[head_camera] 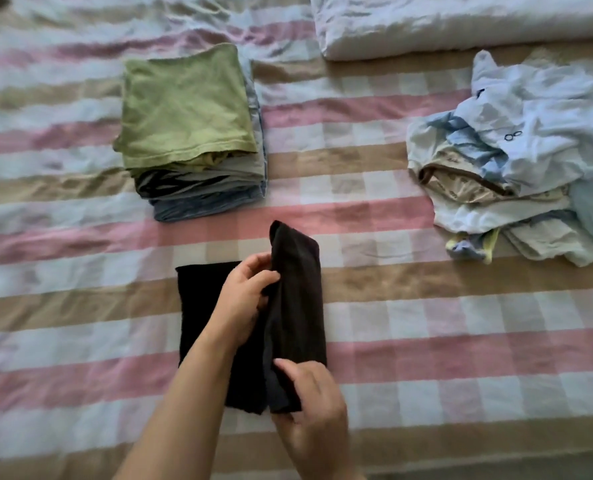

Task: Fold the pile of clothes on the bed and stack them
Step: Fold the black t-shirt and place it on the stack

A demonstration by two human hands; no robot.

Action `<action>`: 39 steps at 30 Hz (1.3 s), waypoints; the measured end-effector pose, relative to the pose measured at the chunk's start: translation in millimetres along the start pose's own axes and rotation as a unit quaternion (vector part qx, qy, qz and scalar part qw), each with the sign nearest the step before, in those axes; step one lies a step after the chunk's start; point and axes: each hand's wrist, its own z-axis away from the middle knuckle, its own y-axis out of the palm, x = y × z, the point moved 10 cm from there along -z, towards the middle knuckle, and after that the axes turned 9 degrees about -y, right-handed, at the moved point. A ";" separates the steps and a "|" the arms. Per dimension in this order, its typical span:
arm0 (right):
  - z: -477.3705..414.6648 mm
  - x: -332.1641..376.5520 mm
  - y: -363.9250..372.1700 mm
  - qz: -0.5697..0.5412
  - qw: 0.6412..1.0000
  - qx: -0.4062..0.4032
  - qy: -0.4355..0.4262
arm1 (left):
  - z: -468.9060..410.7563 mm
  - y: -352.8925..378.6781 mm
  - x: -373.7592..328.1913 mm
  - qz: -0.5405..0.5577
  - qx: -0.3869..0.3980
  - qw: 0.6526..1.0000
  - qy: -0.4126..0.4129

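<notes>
A black garment (297,299) lies on the checked bed sheet (426,327) in front of me, its right part lifted and folded over. My left hand (245,299) pinches the raised fold near its upper edge. My right hand (310,407) grips the fold's lower end. A stack of folded clothes (191,133), a green piece on top, sits at the upper left. The unfolded pile of light blue and beige clothes (516,157) lies at the right.
A rolled white duvet (461,22) lies along the far edge of the bed, behind the unfolded pile. The bed's near edge runs along the bottom right of the view.
</notes>
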 end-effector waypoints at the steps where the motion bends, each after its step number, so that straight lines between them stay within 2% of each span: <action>1: 0.3 9.0 14.1 0.001 1.000 0.013 -0.019 | 3.3 -18.9 -0.8 0.021 -0.009 1.000 0.001; 6: 5.0 43.8 87.4 0.025 0.989 0.124 -0.081 | 8.5 -100.9 10.3 0.079 -0.075 0.994 -0.012; 10: 9.5 51.3 126.9 0.062 0.975 0.196 -0.089 | 2.9 -143.1 27.8 0.061 -0.123 0.990 -0.031; 14: 13.9 48.5 151.1 0.073 0.960 0.260 -0.069 | -5.0 -166.4 42.2 0.019 -0.177 0.983 -0.038; 16: 19.7 45.9 157.3 0.064 0.948 0.303 -0.071 | -3.4 -170.9 39.4 -0.023 -0.206 0.978 -0.011; 18: 22.0 38.0 150.6 0.038 0.944 0.321 -0.061 | 6.8 -176.4 31.7 -0.110 -0.267 0.957 0.033; 20: 14.5 16.8 124.5 0.050 0.967 0.250 -0.015 | 23.7 -181.1 30.2 -0.177 -0.335 0.924 0.054; 22: 8.0 -18.4 87.6 0.075 0.985 0.129 0.091 | 36.2 -176.0 42.0 -0.203 -0.340 0.917 0.043; 23: 9.7 -39.9 74.5 0.080 0.977 0.091 0.174 | 40.1 -170.8 50.6 -0.216 -0.325 0.920 0.030; 25: 23.3 -77.8 70.8 0.032 0.936 0.081 0.342 | 45.4 -164.3 65.2 -0.237 -0.310 0.921 0.001; 27: 29.0 -99.2 72.5 -0.026 0.900 0.072 0.429 | 48.0 -166.7 74.2 -0.231 -0.310 0.922 -0.031; 30: 30.0 -111.3 89.3 -0.158 0.836 0.086 0.518 | 43.7 -169.0 82.7 -0.197 -0.273 0.939 -0.068; 32: 33.9 -108.5 107.7 -0.240 0.785 0.129 0.557 | 43.3 -166.4 85.7 -0.174 -0.245 0.951 -0.077; 33: 35.4 -107.4 112.8 -0.254 0.773 0.151 0.561 | 43.6 -165.6 86.7 -0.165 -0.236 0.954 -0.079; 35: 40.9 -111.1 113.0 -0.231 0.774 0.167 0.565 | 44.6 -164.4 89.7 -0.162 -0.228 0.956 -0.084; 39: 51.0 -123.2 95.4 -0.142 0.793 0.135 0.576 | 55.8 -163.4 101.7 -0.120 -0.259 0.953 -0.105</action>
